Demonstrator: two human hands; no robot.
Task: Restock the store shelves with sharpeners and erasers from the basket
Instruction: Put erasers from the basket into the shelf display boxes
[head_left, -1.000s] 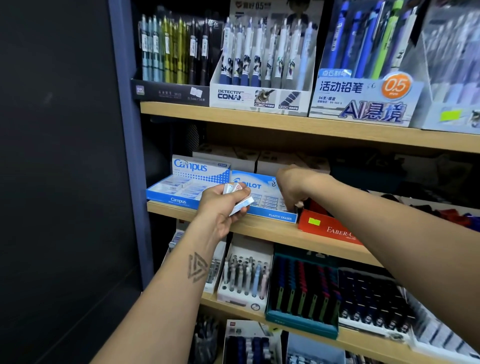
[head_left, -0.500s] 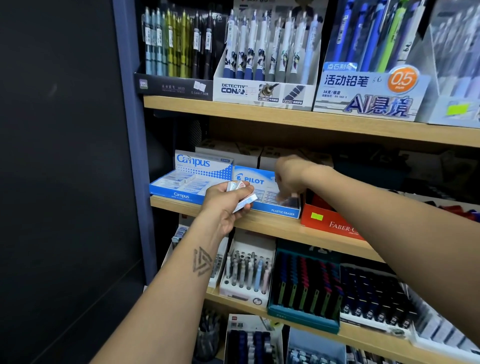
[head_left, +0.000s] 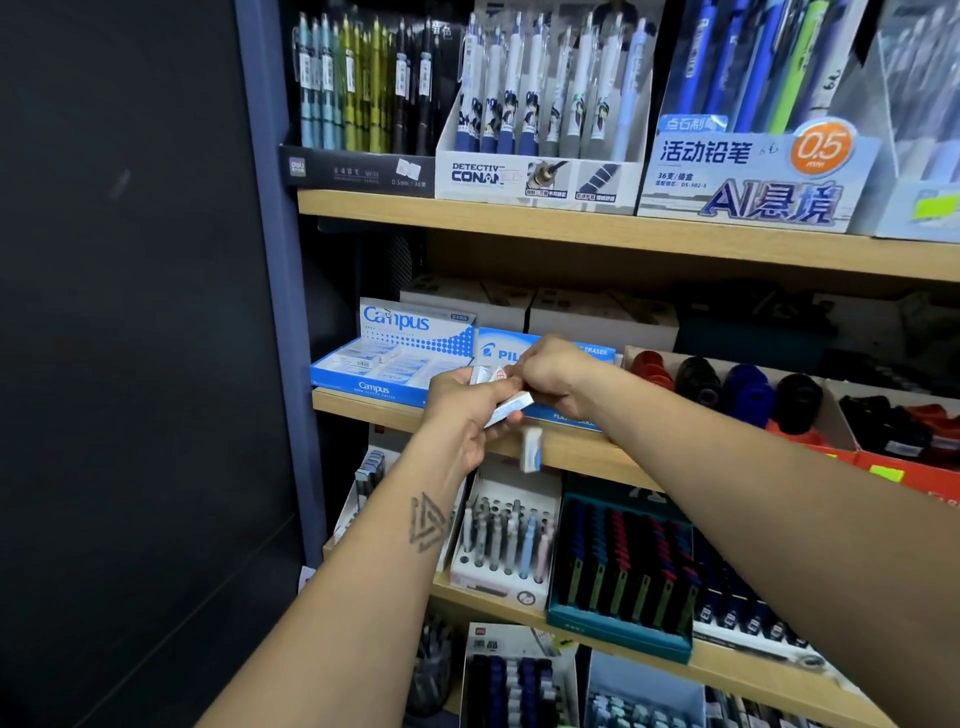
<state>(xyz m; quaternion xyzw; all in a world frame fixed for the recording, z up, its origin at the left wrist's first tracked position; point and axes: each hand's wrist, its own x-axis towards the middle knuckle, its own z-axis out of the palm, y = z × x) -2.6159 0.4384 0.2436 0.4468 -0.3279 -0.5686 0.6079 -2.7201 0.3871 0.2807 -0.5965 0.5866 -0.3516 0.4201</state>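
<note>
Erasers (head_left: 501, 397) in white and blue sleeves sit bunched in the left hand (head_left: 467, 410), whose fingers curl round them in front of the middle shelf (head_left: 571, 449). One loose eraser (head_left: 532, 450), blurred, is in the air just below that hand and in front of the shelf edge, touching neither hand. The right hand (head_left: 558, 376) is just beside the left, its fingertips pinching at the top of the held stack near a small red-printed eraser; whether it actually grips one cannot be told, since the fingers overlap. Behind both hands stands the blue Pilot eraser box (head_left: 501, 351), open at the front, partly hidden by them. Just left of it, touching, is the Campus eraser box (head_left: 395, 358), with rows of white erasers lying flat inside. To the right on the same shelf a red tray (head_left: 893, 467) holds round sharpeners (head_left: 743, 387) in red, black and blue. Closed white cartons (head_left: 597, 312) stand at the back of this shelf. On the upper shelf (head_left: 597, 234) stand display boxes of pens and mechanical pencils, one marked Detective Conan (head_left: 535, 174). The lower shelf (head_left: 727, 670) carries a white pen stand (head_left: 501, 577) and a teal box (head_left: 618, 623) of dark pens. A dark wall panel (head_left: 130, 338) fills the left side.
</note>
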